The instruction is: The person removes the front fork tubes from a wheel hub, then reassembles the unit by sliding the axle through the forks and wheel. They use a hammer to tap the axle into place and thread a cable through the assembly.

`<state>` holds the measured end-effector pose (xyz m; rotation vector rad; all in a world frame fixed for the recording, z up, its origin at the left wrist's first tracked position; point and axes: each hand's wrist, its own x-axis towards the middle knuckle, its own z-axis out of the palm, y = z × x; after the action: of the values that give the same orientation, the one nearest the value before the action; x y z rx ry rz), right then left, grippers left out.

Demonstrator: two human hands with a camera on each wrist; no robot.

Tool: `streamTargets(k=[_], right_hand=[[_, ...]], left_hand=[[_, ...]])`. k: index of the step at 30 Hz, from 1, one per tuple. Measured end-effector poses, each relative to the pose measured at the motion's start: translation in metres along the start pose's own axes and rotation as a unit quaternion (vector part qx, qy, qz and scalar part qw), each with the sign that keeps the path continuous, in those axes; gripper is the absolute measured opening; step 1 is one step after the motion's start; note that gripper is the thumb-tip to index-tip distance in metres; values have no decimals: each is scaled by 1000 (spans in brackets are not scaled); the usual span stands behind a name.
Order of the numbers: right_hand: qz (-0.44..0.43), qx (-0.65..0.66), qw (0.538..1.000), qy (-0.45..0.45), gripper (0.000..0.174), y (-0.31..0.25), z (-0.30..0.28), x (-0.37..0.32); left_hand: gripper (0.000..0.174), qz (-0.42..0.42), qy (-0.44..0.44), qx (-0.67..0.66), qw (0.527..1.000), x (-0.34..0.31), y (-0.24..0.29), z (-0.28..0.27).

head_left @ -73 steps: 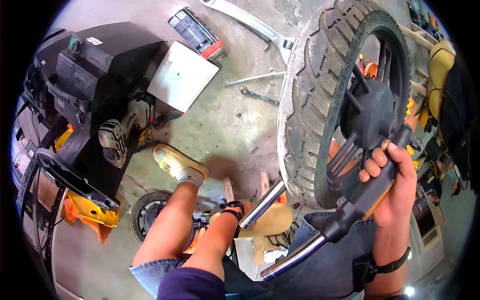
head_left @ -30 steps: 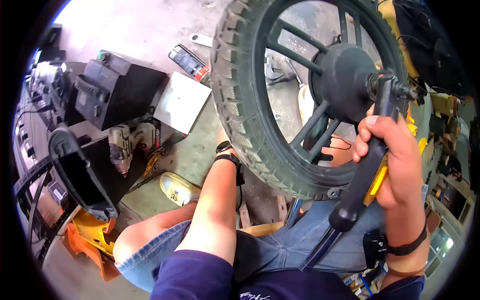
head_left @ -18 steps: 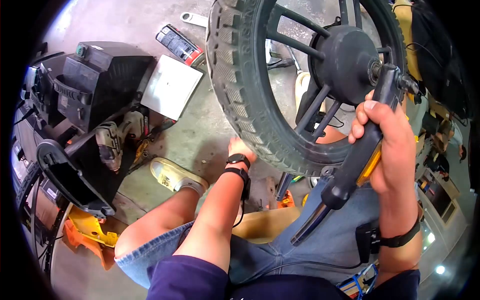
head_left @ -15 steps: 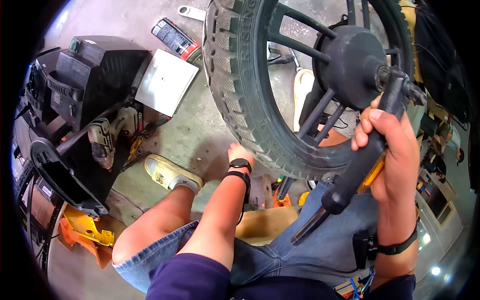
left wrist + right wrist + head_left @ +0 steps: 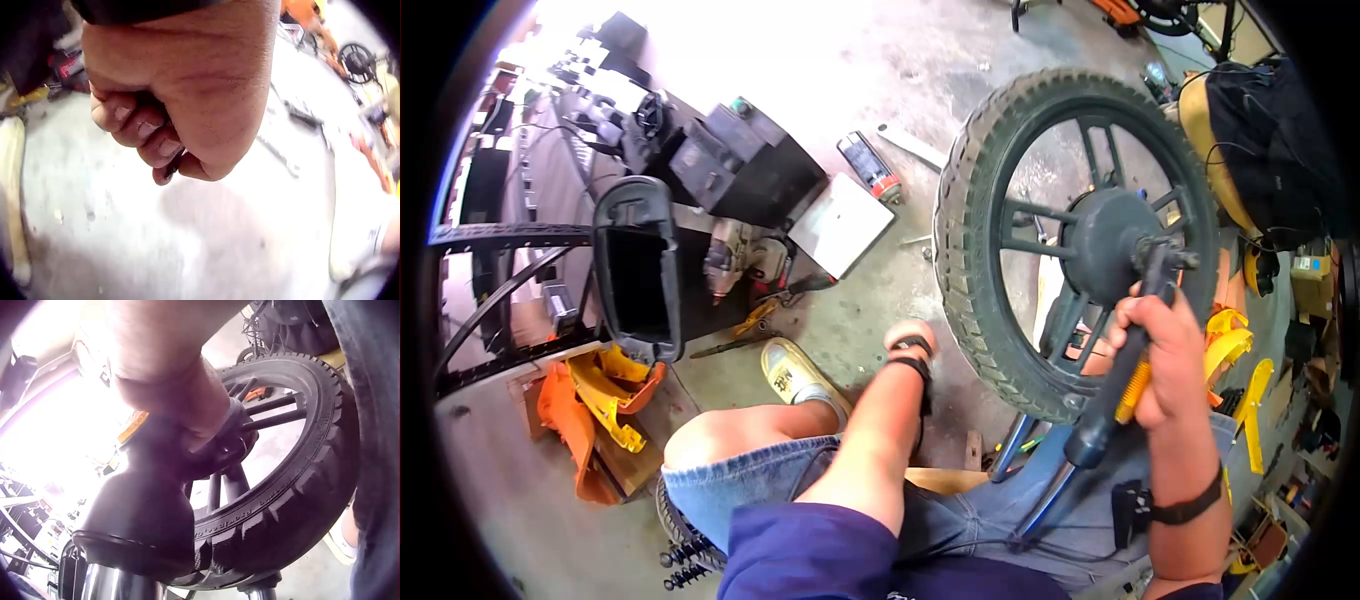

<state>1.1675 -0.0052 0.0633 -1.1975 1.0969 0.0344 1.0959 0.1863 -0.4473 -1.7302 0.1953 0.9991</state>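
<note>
A black spoked wheel with a knobbly tyre (image 5: 965, 205) leans upright on the right, its hub (image 5: 1105, 240) facing me. My right hand (image 5: 1168, 350) grips the black fork leg (image 5: 1097, 425), fingers curled round it just below the axle. The leg carries an amber reflector (image 5: 1135, 392) and ends in a chrome tube (image 5: 1042, 500). In the right wrist view, the fork's black collar (image 5: 134, 515) stands in front of the tyre (image 5: 294, 500). My left hand (image 5: 187, 100) is curled, with a small dark part (image 5: 175, 164) showing between its fingers, over the floor left of the tyre.
On the left stand a black box (image 5: 755, 165), a white square board (image 5: 842, 228), a spray can (image 5: 867, 165) and a power drill (image 5: 725, 255). A wrench (image 5: 910, 145) lies behind the tyre. Orange and yellow panels (image 5: 605, 400) sit at lower left; a black backpack (image 5: 1280, 150) is at right.
The wheel has turned from nearly edge-on to show its side. My left hand has come up from beside the chrome tube to left of the tyre. The right hand keeps its grip.
</note>
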Motion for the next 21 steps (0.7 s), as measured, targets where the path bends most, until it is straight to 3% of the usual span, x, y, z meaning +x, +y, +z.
streamTargets(k=[1,2,3,4,5,6,8,9,10,12,14,16,18,21], right_hand=[[-4,8,1000,-4,14,7,-3,-1],[-9,17,1000,-8,13,16,-7,1],[-12,29,999,-23,12,23,-11,3],[-17,42,998,-33,11,32,-22,-3],[-49,46,998,-18,9,41,-21,-2],[-47,33,998,-19,9,47,-20,4],[-32,33,999,5,12,62,-7,19],[-33,36,999,13,13,72,4,33],[-31,21,999,33,6,82,17,45],[-42,8,998,44,10,106,42,66],[-48,27,996,71,9,137,61,91],[-56,20,996,67,8,164,68,100],[-59,41,997,36,20,189,69,108],[-53,15,996,72,16,217,87,115]], left_hand=[[35,230,92,-240,939,52,-50,9],[36,195,54,-495,845,24,-184,-31],[44,55,79,-643,760,35,-223,-37],[39,136,262,-495,818,17,-307,-56],[49,115,227,-557,791,60,-345,-76],[49,99,282,-591,749,-8,-417,-104],[46,92,394,-595,695,-58,-496,-128],[44,97,421,-638,637,-110,-528,-132],[41,103,446,-676,577,-169,-548,-129],[34,177,486,-708,481,-247,-570,-101],[26,130,569,-698,415,-258,-558,-71],[25,59,533,-708,459,-256,-545,-50],[27,53,534,-673,509,-235,-540,-45],[27,45,549,-648,526,-216,-545,-43]])
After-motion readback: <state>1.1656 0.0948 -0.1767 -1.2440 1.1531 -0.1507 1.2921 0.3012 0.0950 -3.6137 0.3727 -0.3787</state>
